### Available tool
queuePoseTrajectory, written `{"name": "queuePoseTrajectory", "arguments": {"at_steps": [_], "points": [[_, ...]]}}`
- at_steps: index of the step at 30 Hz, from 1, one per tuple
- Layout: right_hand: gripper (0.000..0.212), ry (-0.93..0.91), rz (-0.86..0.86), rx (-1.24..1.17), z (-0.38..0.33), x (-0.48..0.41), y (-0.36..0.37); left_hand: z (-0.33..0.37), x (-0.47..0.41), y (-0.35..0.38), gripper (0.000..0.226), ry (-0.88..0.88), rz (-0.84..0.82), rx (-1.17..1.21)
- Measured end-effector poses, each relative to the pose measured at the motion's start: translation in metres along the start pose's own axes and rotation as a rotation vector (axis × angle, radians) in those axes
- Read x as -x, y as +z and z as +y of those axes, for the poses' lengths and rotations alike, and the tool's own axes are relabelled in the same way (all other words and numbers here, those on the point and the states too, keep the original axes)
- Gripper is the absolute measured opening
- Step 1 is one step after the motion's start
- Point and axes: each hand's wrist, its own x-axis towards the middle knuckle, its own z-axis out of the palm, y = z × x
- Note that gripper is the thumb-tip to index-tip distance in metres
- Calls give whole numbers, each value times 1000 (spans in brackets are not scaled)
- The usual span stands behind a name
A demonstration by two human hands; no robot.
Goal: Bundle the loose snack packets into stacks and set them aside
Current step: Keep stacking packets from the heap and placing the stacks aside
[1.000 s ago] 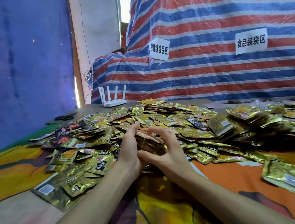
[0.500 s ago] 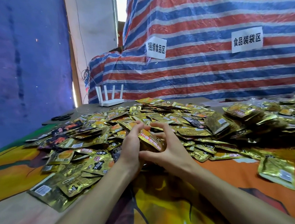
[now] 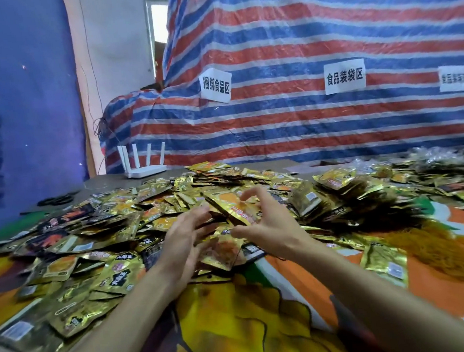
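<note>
Snack packets (image 3: 116, 271): gold foil, lying heaped nearer me than the router (image 3: 144, 169). I am watching left hand (image 3: 183, 246) hovering splayed; right hand (image 3: 271, 228) curving beside a tilted packet (image 3: 230, 206), grip untellable. Surface (image 3: 251, 327) farthest from router showing bare.

the left hand (image 3: 184, 243) and right hand (image 3: 271, 228) flank a stack of packets (image 3: 236, 208); loose packets (image 3: 105, 241) spread left, right and behind; a router (image 3: 144, 170) stands behind-left.

A striped tarp (image 3: 319, 130) backs the table (image 3: 109, 181); blue sheet (image 3: 20, 114) left, window (image 3: 158, 17) beyond.
</note>
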Motion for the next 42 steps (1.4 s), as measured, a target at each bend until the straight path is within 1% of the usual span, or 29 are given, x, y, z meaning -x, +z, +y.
{"name": "queuePoseTrajectory", "arguments": {"at_steps": [3,6,9,11,14,16,18,19,22,24,26,27,28,30,32,33,34,35,37,39,41,42], "points": [[45,37,101,209,13,-19,-37,-1,-2,-4,48,34,15,16],[37,68,230,416,28,-46,-69,0,0,-4,52,79,1,-21],[33,104,329,640,52,-71,-88,0,-1,-6,49,105,-12,-36],[32,151,333,718,69,-81,-93,-2,-3,-6,44,119,-24,-57],[29,239,314,808,90,-84,-94,-6,-3,-6,32,147,-51,-127],[37,288,288,909,100,-82,-91,-8,-3,-6,29,155,-67,-152],[45,326,266,985,105,-78,-87,-9,-2,-5,18,164,-65,-186],[45,335,260,1008,104,-77,-84,-9,-2,-5,13,174,-62,-216],[40,347,259,1027,91,-74,-77,-9,1,-2,11,271,-62,-376],[42,332,259,1003,76,-71,-69,-8,6,-3,15,431,-72,-599],[48,274,251,951,62,-67,-57,-5,7,-5,15,609,-55,-861],[50,227,241,909,54,-65,-49,-2,7,-7,16,652,-24,-954],[52,173,223,853,47,-62,-41,1,6,-9,19,648,20,-1027],[52,92,127,673,31,-56,-23,7,3,-15,29,533,87,-1149],[52,88,-55,470,15,-51,-4,8,1,-21,40,367,44,-1234],[54,107,-147,413,10,-50,5,7,1,-25,46,299,2,-1274],[58,133,-209,411,7,-50,12,5,0,-27,53,249,-38,-1320],[62,166,-232,445,5,-51,18,4,-1,-30,61,207,-71,-1372],[68,253,-198,526,8,-53,26,2,-2,-33,76,120,-121,-1453],[66,325,-177,563,19,-52,31,0,-3,-34,95,29,-170,-1501],[66,375,-221,556,33,-49,34,-8,-2,-31,116,-10,-197,-1583],[68,387,-241,553,37,-48,34,-12,-2,-28,125,-6,-176,-1634]]}}
